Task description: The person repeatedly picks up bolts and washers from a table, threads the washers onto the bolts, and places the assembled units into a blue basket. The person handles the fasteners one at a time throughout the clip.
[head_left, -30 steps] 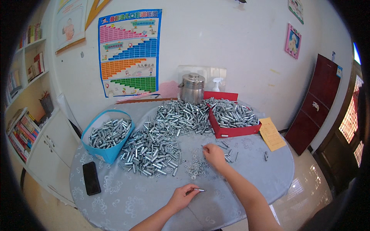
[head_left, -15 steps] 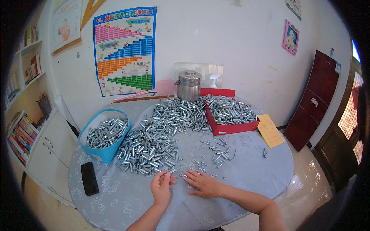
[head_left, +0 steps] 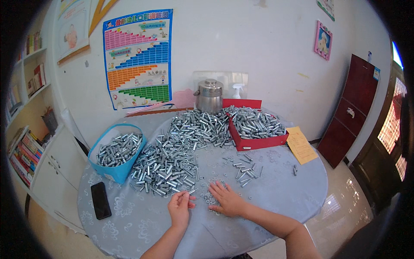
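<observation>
My left hand (head_left: 179, 206) is closed in a pinch near the table's front, its fingers gripping a thin silvery bolt (head_left: 193, 191) whose tip points up to the right. Just right of it, my right hand (head_left: 227, 200) lies palm down with fingers spread over a scatter of small nuts and washers (head_left: 208, 197). Its palm hides some of them. Beyond my left hand spreads a big heap of silvery metal bolts with sleeves (head_left: 166, 166). A small loose group of bolts (head_left: 244, 172) lies beyond my right hand.
A blue bin (head_left: 115, 173) of metal parts stands left, beside a black phone (head_left: 100, 200). At the back are a red box (head_left: 261, 143) full of bolts, a steel pot (head_left: 210, 97) and a white spray bottle (head_left: 237, 90). Yellow paper (head_left: 302, 145) lies at the right edge.
My right hand has slid slightly away from me and to the right, its fingers spread wider over the nuts and washers. My left hand keeps its pinch on the bolt, almost in place.
</observation>
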The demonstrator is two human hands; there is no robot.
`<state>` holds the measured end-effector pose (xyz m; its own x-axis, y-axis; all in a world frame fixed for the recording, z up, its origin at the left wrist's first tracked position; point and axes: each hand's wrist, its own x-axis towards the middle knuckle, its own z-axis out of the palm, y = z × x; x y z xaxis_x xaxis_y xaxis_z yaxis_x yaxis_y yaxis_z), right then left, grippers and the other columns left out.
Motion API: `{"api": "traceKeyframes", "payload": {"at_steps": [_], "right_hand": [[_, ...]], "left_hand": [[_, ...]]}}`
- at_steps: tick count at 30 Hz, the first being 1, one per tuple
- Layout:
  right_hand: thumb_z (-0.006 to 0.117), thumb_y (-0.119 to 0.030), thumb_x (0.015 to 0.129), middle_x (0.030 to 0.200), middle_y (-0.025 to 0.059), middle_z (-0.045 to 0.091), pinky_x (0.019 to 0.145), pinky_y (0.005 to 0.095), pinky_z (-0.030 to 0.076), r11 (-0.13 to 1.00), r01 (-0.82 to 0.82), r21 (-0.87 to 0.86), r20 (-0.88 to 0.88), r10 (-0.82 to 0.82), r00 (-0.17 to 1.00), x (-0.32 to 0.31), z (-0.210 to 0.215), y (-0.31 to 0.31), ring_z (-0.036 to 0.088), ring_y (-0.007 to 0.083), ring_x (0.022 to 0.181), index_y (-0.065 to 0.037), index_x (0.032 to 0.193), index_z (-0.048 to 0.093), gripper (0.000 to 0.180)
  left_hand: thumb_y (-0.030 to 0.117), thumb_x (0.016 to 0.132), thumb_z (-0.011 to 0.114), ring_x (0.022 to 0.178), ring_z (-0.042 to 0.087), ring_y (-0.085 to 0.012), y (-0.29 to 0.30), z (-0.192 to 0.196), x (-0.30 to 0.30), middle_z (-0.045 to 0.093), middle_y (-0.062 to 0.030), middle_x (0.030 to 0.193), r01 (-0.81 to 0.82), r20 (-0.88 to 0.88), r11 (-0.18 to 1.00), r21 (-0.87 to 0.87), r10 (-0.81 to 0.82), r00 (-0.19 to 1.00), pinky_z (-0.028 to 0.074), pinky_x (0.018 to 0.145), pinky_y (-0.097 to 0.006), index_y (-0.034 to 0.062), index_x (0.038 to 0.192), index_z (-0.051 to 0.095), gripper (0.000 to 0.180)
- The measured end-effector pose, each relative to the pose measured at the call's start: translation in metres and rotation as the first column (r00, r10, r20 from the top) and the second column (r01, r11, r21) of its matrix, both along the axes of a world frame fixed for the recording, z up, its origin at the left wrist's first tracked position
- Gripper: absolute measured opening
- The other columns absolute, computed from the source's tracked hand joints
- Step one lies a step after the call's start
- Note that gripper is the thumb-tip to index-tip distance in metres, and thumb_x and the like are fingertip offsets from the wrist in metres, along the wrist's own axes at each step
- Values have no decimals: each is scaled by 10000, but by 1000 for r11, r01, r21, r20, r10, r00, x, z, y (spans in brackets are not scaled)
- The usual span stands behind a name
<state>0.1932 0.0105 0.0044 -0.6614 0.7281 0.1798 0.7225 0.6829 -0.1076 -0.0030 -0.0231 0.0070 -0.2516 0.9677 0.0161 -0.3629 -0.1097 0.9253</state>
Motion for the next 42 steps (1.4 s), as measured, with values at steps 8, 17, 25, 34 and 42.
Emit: {"api": "traceKeyframes", "payload": {"at_steps": [8,17,25,34,42], "right_hand": [[433,-421,879,1393,173,250,1053,445,172,984,-129,-123,-99,117,988,10,9,-32,221,303,1301,-15,1342,248,643],[529,-209,853,1316,177,378,1025,398,264,935,250,-251,-431,-339,836,130,58,-47,326,321,1243,-31,1282,372,490],[523,-447,824,1388,227,218,1037,473,190,950,284,-128,-70,-295,953,131,22,-95,221,366,1286,-18,1342,247,727],[460,-487,844,1400,214,196,1049,442,177,987,156,-37,-82,-159,984,70,7,-48,189,337,1303,30,1346,183,771],[531,-331,842,1372,188,273,1033,396,226,997,68,-40,-355,-78,932,40,0,8,260,330,1268,6,1319,271,639]], "left_hand": [[104,870,520,521,531,-97,-1,2,5,629,-107,763,23,17,1000,-4,-23,1000,453,505,-217,4,942,538,124],[129,870,530,508,526,-87,0,3,2,629,-98,745,-7,-57,1000,-15,6,998,434,476,-206,15,923,537,125],[160,869,539,492,526,-96,3,-6,2,628,-88,748,1,-75,1000,30,1,997,446,460,-221,36,912,547,131],[114,866,536,499,515,-85,0,-3,2,630,-97,752,6,-55,1000,1,-6,998,441,476,-216,10,920,548,117],[103,866,531,500,525,-95,1,0,-1,631,-114,760,4,-37,1000,4,-3,999,443,478,-214,-1,933,549,125]]}}
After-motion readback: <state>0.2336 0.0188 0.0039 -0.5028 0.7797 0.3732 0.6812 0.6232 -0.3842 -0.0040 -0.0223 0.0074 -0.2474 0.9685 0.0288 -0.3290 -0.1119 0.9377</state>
